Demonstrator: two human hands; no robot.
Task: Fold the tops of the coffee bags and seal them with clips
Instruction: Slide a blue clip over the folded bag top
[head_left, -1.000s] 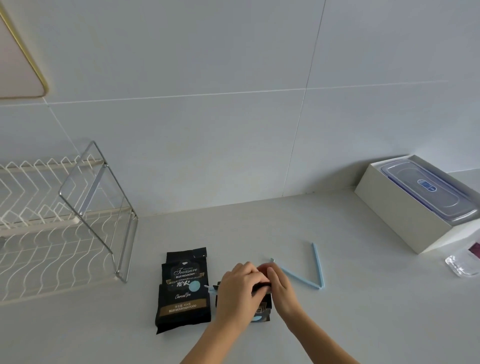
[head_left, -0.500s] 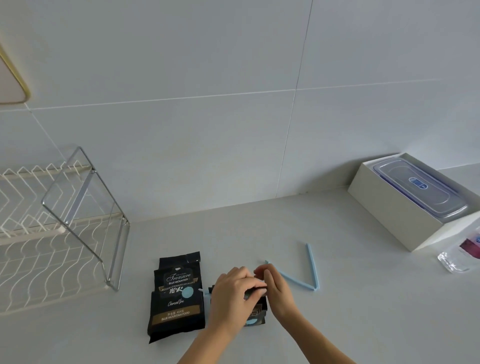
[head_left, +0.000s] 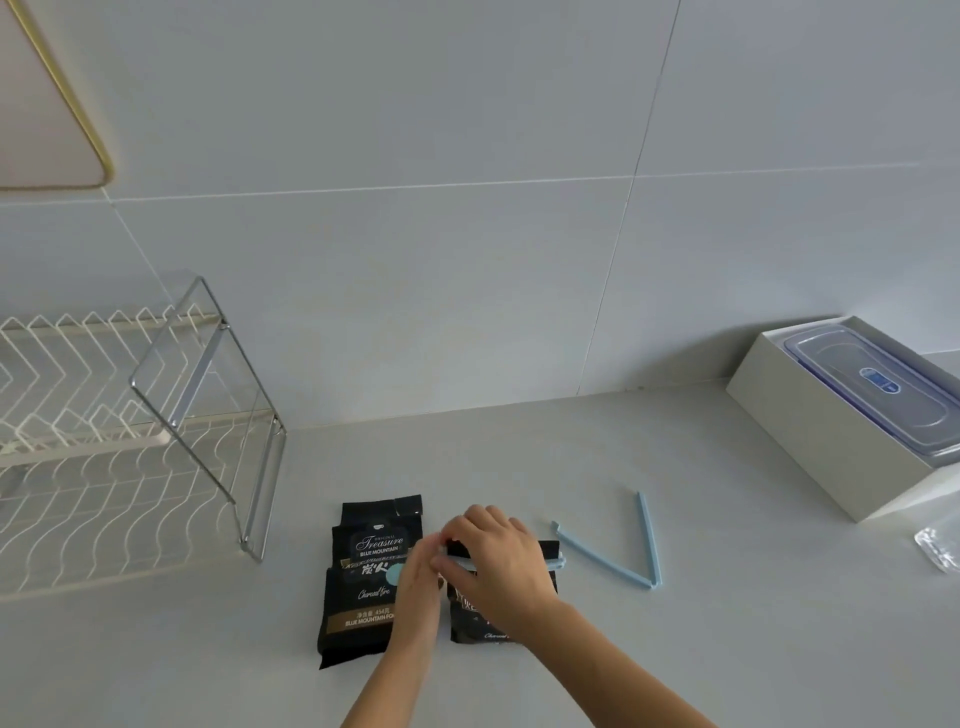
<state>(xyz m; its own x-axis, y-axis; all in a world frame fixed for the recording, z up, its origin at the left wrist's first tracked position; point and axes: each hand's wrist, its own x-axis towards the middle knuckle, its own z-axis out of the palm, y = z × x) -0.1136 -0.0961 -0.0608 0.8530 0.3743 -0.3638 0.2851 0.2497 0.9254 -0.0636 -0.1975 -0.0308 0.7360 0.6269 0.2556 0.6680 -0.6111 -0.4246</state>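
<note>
Grey table (head_left: 519, 457): right hand (head_left: 501, 558) grips a pale-blue plastic clip (head_left: 557, 560) across a black coffee bag (head_left: 470, 621); left hand (head_left: 418, 587) blurred, hold unclear.

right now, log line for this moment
step: clipping right bag; right hand: pinches clip; left hand: blurred; left bag: unclipped; spare clip: open

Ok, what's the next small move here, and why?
Probably snap the clip shut: it lies across the right bag's folded top, with the right hand on it and the left hand at its end. The spare clip and left bag wait.
</note>
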